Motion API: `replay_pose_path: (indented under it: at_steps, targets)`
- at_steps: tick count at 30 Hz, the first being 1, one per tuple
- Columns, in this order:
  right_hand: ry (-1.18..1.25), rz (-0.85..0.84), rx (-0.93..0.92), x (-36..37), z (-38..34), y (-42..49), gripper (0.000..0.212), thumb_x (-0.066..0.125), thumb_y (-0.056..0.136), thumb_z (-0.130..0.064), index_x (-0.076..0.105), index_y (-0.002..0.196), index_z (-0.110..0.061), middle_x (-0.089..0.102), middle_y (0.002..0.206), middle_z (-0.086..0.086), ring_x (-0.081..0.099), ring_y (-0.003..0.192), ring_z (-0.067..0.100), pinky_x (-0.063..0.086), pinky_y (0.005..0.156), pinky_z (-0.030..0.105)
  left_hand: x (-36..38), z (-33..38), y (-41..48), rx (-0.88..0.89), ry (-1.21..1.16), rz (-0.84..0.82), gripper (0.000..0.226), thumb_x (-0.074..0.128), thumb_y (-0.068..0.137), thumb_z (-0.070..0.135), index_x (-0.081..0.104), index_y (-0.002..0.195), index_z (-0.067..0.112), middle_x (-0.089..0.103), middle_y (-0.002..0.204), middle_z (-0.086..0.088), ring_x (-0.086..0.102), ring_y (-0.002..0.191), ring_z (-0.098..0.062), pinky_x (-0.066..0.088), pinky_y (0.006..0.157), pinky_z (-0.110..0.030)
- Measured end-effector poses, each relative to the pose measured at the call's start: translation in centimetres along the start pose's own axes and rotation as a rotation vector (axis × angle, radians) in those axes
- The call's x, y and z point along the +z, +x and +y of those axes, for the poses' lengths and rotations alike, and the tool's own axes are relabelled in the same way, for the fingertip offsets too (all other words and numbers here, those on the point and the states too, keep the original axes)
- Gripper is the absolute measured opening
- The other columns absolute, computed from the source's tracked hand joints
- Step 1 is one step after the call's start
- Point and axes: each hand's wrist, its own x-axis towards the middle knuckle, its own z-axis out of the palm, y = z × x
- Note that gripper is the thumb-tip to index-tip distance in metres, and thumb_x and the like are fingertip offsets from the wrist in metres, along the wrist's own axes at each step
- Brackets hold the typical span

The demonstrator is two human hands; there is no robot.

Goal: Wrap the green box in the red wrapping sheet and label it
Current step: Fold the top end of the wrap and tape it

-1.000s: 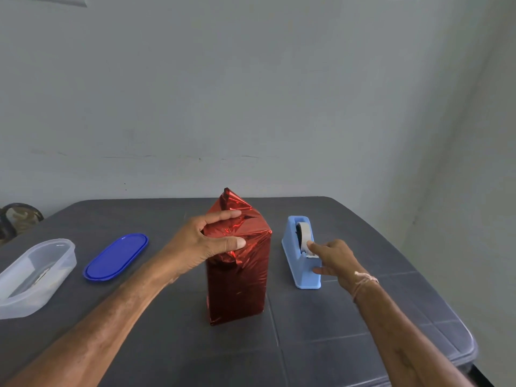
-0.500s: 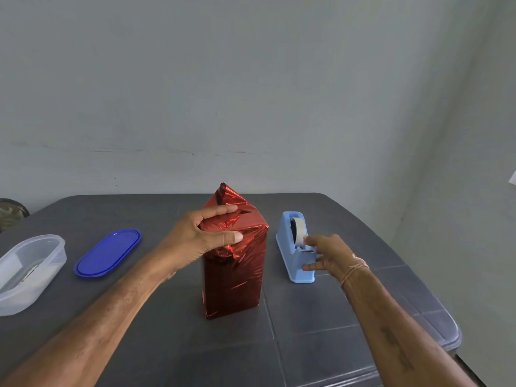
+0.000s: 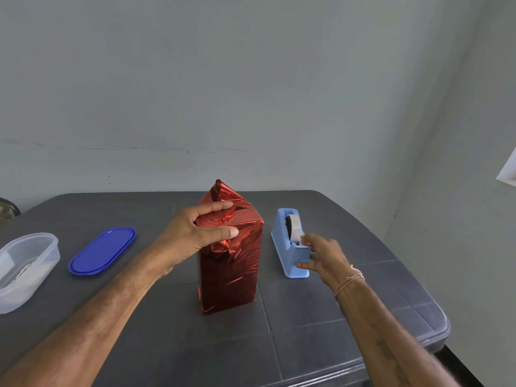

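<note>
**Item:** green box, fully hidden under the red wrapping sheet [image 3: 231, 275], upright at the table's [image 3: 321, 344] middle.

**Left hand** [image 3: 195, 238]: straight fingers and thumb press the top folds flat.

**Right hand** [image 3: 325, 258]: at the cutter of the tape dispenser [image 3: 287, 258], which is just beside the box toward the right edge. Cannot tell whether it pinches any tape.

**Risks:**
- Easing the left hand would probably let the springy foil unfold.
- One pointed flap stands loose at the top.
- A one-handed tape pull may drag the dispenser.
- A sideways push could topple the tall parcel.

**Surface:** dark grey table with a moulded tile pattern and rounded corners. A blue lid [image 3: 102, 251] and a clear container [image 3: 28, 263] lie toward the left edge.

**Room:** plain pale walls.
</note>
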Motion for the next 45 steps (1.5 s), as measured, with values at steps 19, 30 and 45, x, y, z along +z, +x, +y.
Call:
replay_pose_path:
  at_steps: [19,30,45]
  targets:
    - [0.118,0.1,-0.093,-0.3,4.8,-0.6,0.026,0.076,0.091,-0.024,0.072,0.093,0.001,0.063,0.069,0.005,0.057,0.062,0.013,0.047,0.054,0.024,0.1,0.2,0.0,-0.008,0.06,0.017,0.055,0.084,0.08,0.012,0.068,0.128,0.031,0.067,0.086,0.044,0.063,0.084,0.023,0.044,0.067,0.003]
    - [0.377,-0.008,0.014,-0.6,6.1,-1.2,0.02,0.077,0.088,-0.018,0.073,0.097,-0.001,0.069,0.076,0.007,0.062,0.066,0.014,0.057,0.065,0.025,0.0,0.3,-0.1,-0.012,0.077,0.011,0.059,0.087,0.073,0.022,0.07,0.128,0.035,0.073,0.107,0.03,0.069,0.099,0.011,0.048,0.076,0.0]
    - [0.123,0.221,-0.179,0.5,8.2,-0.4,0.019,0.079,0.088,-0.025,0.076,0.084,-0.007,0.077,0.091,0.012,0.073,0.078,0.019,0.064,0.075,0.038,0.1,0.4,-0.2,-0.021,0.062,0.01,0.061,0.087,0.07,0.025,0.07,0.127,0.038,0.073,0.117,0.02,0.068,0.1,0.011,0.048,0.074,0.0]
